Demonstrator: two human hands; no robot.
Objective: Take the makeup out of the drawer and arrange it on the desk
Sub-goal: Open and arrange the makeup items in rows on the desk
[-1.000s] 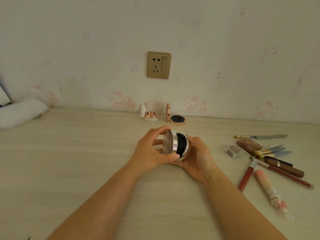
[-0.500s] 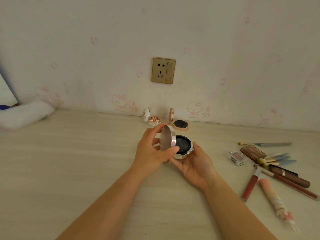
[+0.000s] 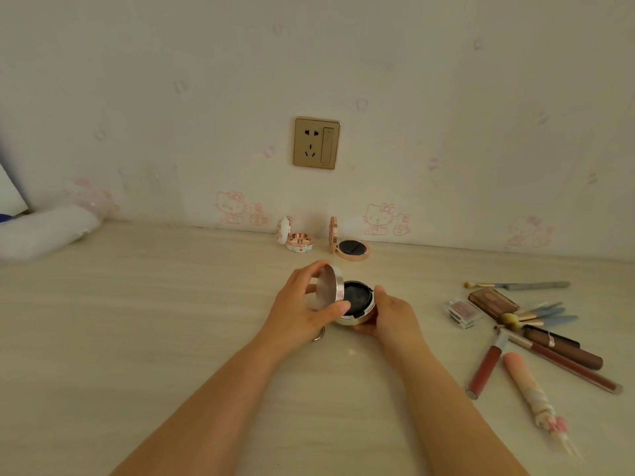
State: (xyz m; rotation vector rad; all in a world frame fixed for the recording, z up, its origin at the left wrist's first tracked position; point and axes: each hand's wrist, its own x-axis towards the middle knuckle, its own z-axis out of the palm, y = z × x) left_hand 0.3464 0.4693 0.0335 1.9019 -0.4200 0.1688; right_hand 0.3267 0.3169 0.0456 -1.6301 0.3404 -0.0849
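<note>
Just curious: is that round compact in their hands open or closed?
Open: the compact shows its dark inside, its lid raised by the left hand.

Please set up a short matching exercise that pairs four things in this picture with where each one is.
Things:
1. silver compact
2. rose-gold compact
3. wall socket
4. pink tube

Places:
A. on the wall above the desk
B. lying at the right among the lip glosses
C. held in both hands
D. standing open by the wall

Pairs: 1-C, 2-D, 3-A, 4-B
</note>
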